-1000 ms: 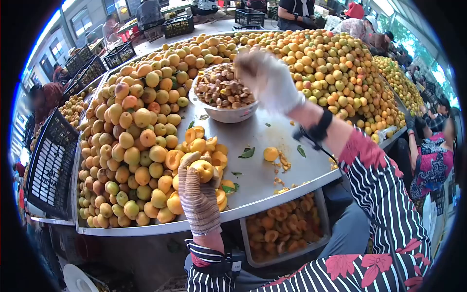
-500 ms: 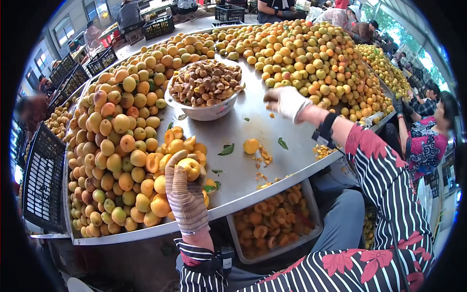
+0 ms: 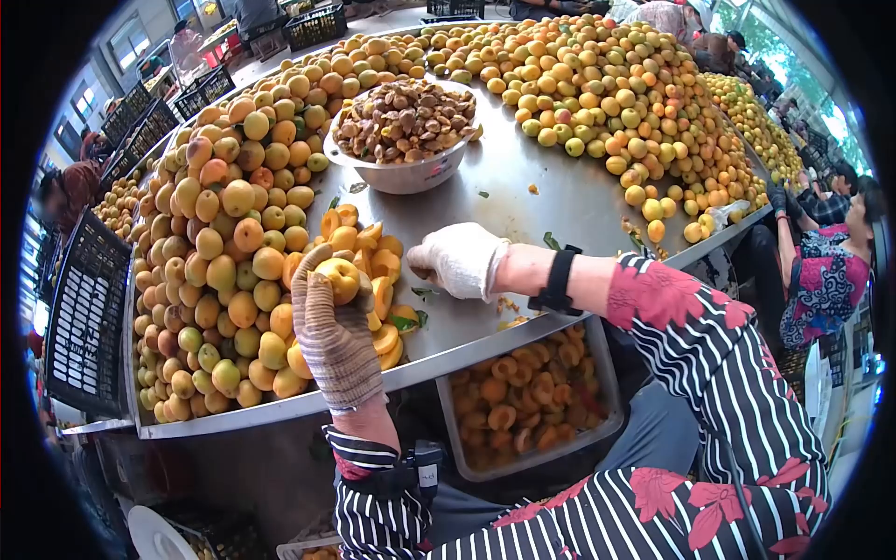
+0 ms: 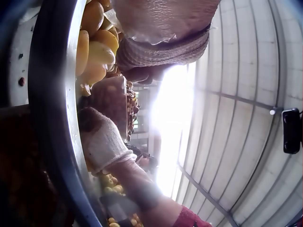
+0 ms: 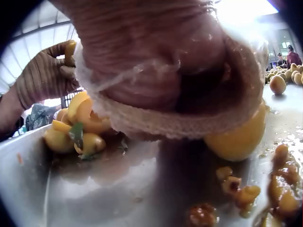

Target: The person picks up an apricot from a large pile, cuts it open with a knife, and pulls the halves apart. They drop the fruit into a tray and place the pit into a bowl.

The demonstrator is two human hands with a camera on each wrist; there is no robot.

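My left hand, in a brown knit glove, grips a whole yellow apricot above a small heap of halved apricots. My right hand, in a white glove, lies curled over a loose apricot on the steel table, just right of the left hand. In the right wrist view that apricot shows under the white glove, with bits of pulp beside it. The left hand and its apricot appear there at upper left. The left wrist view shows the white glove at the table rim.
A steel bowl full of brown pits stands behind the hands. Large piles of whole apricots fill the left and far right of the table. A tray of halved fruit sits under the front edge. Black crates stand left; a person is at right.
My right hand came back from over the bowl of pits to the near part of the table and curled over the loose apricot. The left hand kept hold of its apricot.
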